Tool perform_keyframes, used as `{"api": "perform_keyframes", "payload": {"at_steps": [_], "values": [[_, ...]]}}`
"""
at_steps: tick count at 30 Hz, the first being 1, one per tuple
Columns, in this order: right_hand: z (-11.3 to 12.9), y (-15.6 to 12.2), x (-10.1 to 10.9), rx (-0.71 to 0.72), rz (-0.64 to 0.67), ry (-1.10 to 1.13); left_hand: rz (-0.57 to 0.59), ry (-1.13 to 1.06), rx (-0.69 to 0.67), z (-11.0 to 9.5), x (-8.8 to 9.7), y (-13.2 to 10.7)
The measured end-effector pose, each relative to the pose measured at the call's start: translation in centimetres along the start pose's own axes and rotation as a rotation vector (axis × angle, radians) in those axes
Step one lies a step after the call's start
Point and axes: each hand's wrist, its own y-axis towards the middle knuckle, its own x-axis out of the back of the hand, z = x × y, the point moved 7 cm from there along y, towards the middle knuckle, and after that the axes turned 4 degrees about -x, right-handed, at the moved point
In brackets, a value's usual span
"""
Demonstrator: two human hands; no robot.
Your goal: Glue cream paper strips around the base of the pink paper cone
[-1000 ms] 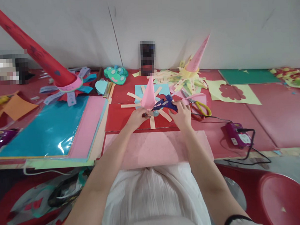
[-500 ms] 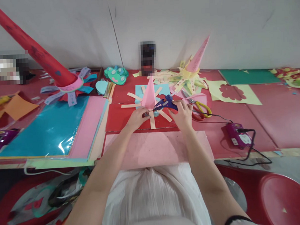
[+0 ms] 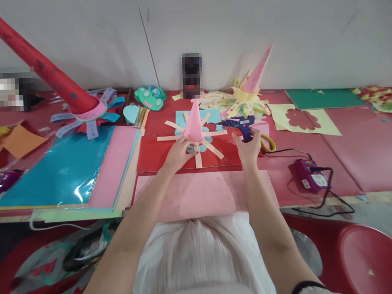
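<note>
A small pink paper cone [image 3: 193, 122] stands upright on a red sheet [image 3: 154, 153], with cream paper strips [image 3: 212, 148] fanned out around its base. My left hand [image 3: 177, 153] rests at the cone's near-left base, fingers pressed onto the strips. My right hand [image 3: 248, 147] is closed round a blue glue gun [image 3: 240, 124], held to the right of the cone and apart from it, nozzle pointing left. The gun's black cord [image 3: 284, 151] trails off to the right.
Yellow-handled scissors [image 3: 267, 143] lie just right of my right hand. A purple device [image 3: 308, 175] with cables sits near the table's front right. A pink sheet [image 3: 204, 194] lies before me; blue and pink sheets [image 3: 63, 170] lie left. Finished cones [image 3: 249, 90] stand behind.
My right hand has drawn the glue gun away from the cone's base to the right and lifted it. My left hand has shifted slightly up against the cone's base.
</note>
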Motion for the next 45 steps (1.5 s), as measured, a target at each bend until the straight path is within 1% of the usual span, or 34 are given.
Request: {"api": "perform_keyframes", "payload": {"at_steps": [3,11,18,21,24,26,27,29,31,33,34,36,39,42,45], "values": [[-0.2,0.1,-0.1,-0.025,-0.006,0.021,-0.002,0.071,-0.011,-0.2,0.0,0.1],[-0.6,0.2,-0.1,-0.017,-0.023,0.018,0.079,0.145,0.013,0.0,-0.6,-0.1],[-0.7,0.1,-0.3,0.050,-0.038,-0.014,0.081,0.156,0.029,0.1,-0.7,-0.1],[-0.7,0.1,-0.2,0.013,-0.031,-0.002,0.087,0.145,0.048,0.2,-0.7,-0.1],[-0.6,0.1,-0.2,-0.030,-0.013,0.018,0.110,0.157,0.029,-0.1,-0.8,-0.1],[-0.6,0.2,-0.3,-0.036,-0.004,0.022,0.077,0.120,0.010,-0.3,-0.5,0.0],[-0.6,0.2,-0.3,-0.036,-0.004,0.020,0.033,0.092,0.003,-0.4,-0.1,0.0],[-0.8,0.2,-0.3,-0.033,-0.013,0.018,-0.093,0.054,0.003,-0.4,0.9,0.1],[-0.9,0.2,-0.3,-0.020,-0.020,0.010,-0.231,0.072,0.044,0.2,2.1,0.0],[-0.8,0.2,-0.4,0.017,-0.024,-0.010,-0.307,0.109,0.115,1.0,2.8,-0.2],[-0.8,0.2,-0.5,0.041,-0.028,-0.023,-0.308,0.120,0.145,1.5,2.9,-0.3],[-0.7,0.2,-0.4,0.076,-0.046,-0.052,-0.251,0.128,0.171,2.1,2.6,-0.3],[-1.1,0.3,-0.3,0.057,-0.075,-0.095,-0.168,0.128,0.153,2.3,1.9,-0.3],[-1.8,0.3,-0.2,0.005,-0.102,-0.153,-0.179,0.144,0.140,2.1,1.8,-0.2],[-2.3,0.4,-0.6,-0.039,-0.092,-0.221,-0.183,0.143,0.113,1.5,1.7,-0.1]]}}
